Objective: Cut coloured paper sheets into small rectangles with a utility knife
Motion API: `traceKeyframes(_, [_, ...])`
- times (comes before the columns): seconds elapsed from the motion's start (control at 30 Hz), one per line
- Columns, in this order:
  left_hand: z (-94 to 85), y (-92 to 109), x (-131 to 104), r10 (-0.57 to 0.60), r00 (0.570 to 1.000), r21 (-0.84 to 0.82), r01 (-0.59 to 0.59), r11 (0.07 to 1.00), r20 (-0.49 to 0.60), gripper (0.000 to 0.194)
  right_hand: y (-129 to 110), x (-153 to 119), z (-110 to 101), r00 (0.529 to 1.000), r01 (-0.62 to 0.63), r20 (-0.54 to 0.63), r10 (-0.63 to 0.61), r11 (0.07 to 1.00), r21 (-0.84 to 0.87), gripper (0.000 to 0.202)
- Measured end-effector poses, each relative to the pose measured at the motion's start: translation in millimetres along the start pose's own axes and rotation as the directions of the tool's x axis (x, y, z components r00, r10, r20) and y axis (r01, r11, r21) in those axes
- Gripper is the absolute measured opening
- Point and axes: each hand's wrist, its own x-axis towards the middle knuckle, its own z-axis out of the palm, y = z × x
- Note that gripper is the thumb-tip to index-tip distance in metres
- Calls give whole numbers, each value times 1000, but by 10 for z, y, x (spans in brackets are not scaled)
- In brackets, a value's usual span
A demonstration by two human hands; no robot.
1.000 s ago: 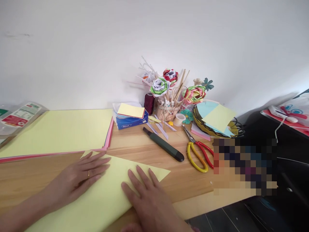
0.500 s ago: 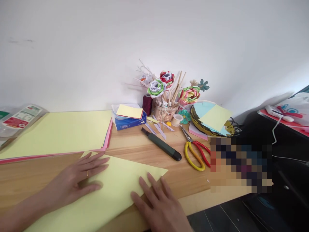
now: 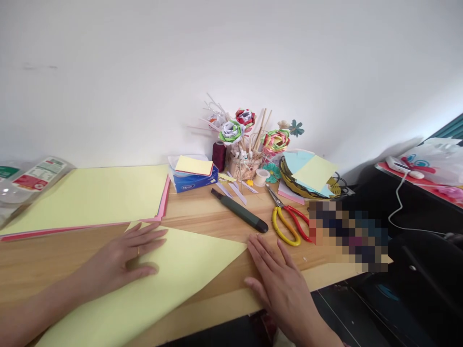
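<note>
A large sheet of pale yellow paper [image 3: 181,270] lies folded over on the wooden table, with a pointed corner toward the right. Flat on its upper left part rests my left hand [image 3: 126,260], fingers stretched and a ring on one of them. My right hand [image 3: 278,279] is at the sheet's right point, its fingertips at the tip and the thumb apart on the wood. Just beyond lie a dark green utility knife [image 3: 240,212] and scissors [image 3: 285,217] with one yellow and one red handle.
A stack of coloured paper [image 3: 104,193] is at the left, beside clear plastic packaging [image 3: 39,178]. At the back stand a blue tissue box [image 3: 193,183], a pot [image 3: 244,168] of sticks and paper flowers, and a basket [image 3: 285,178] of paper. The table's edge [image 3: 347,270] runs along the right front.
My right hand has slid right and outward along the paper's edge to its pointed tip. My left hand stays on the sheet. The view has shifted slightly.
</note>
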Motion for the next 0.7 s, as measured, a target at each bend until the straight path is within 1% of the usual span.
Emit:
traceKeyframes(0.07, [22, 21, 33, -34, 999, -8, 34, 999, -9, 52, -38, 114, -36, 999, 42, 3, -42, 997, 58, 54])
traceKeyframes(0.17, [31, 69, 105, -70, 997, -24, 70, 997, -13, 47, -138, 381, -65, 980, 155, 82, -179, 958, 241, 56])
traceKeyframes(0.23, [24, 99, 147, -85, 996, -30, 84, 996, -23, 45, -208, 579, -40, 950, 207, 146, -276, 906, 370, 60])
traceKeyframes(0.3, [13, 118, 174, -78, 996, -34, 77, 996, -33, 43, -267, 748, 10, 912, 235, 195, -362, 848, 475, 70])
traceKeyframes(0.4, [-13, 133, 191, -51, 998, -32, 50, 998, -31, 36, -343, 888, 65, 847, 276, 226, -482, 760, 588, 84])
traceKeyframes(0.47, [-41, 143, 200, -44, 999, -13, 44, 999, -13, 35, -408, 904, 55, 820, 302, 209, -532, 714, 631, 87])
traceKeyframes(0.57, [-92, 167, 221, -32, 999, 49, 31, 998, 11, 35, -584, 872, 3, 804, 369, 134, -579, 664, 651, 84])
traceKeyframes(0.63, [-118, 183, 234, -5, 1000, 89, 4, 996, 12, 34, -780, 847, 1, 781, 461, 55, -623, 634, 621, 83])
traceKeyframes(0.7, [-126, 192, 242, 19, 1000, 109, -19, 994, 2, 34, -1032, 826, 47, 747, 573, -43, -663, 610, 548, 77])
